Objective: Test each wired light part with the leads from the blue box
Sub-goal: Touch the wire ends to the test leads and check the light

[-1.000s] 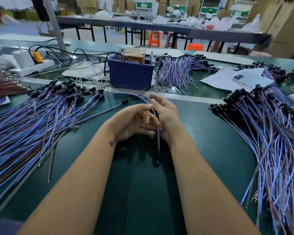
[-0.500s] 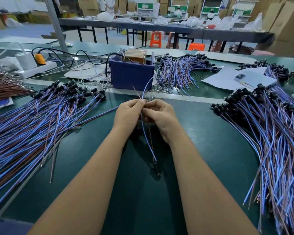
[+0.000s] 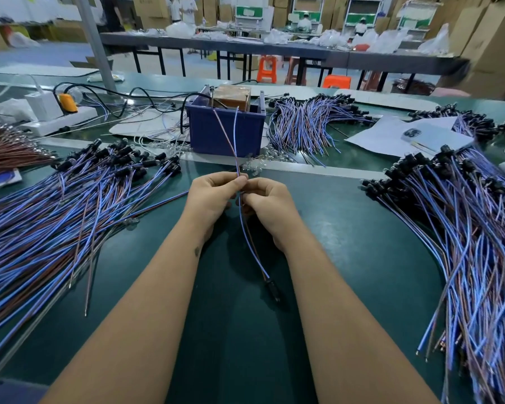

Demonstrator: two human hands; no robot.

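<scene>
The left wire pile (image 3: 56, 217) and the right wire pile (image 3: 464, 243) both run off the frame's edges. The far tables (image 3: 274, 48) are blurred. Curled fingers hide where each hand's grip meets the wires (image 3: 247, 225).

green bench (image 3: 347, 228) | wired-part piles left (image 3: 56, 214), right (image 3: 464, 228) | blue box (image 3: 226, 132) | power strip (image 3: 59, 122)

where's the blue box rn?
Head view: the blue box sits at the far centre of the green table, just beyond both hands, with a white power strip to its left and a wire bundle to its right.
</scene>
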